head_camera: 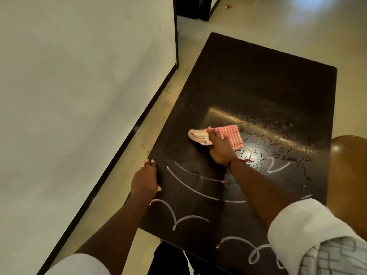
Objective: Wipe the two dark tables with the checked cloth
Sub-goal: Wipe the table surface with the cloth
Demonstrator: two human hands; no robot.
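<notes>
A dark rectangular table (258, 80) fills the middle of the head view, its top marked with pale chalk curves and loops nearest me. My right hand (219, 148) grips a red-and-white checked cloth (230, 133) and presses it onto the tabletop near the middle. Wet streaks shine on the surface to the right of the cloth. My left hand (146, 178) holds the table's left edge, fingers over the rim and thumb on top. Only one dark table is in view.
A pale wall (79, 96) with a dark skirting runs along the left, a narrow strip of floor between it and the table. A brown wooden chair seat (349, 175) stands at the table's right side. Dark furniture (192, 6) sits at the far end.
</notes>
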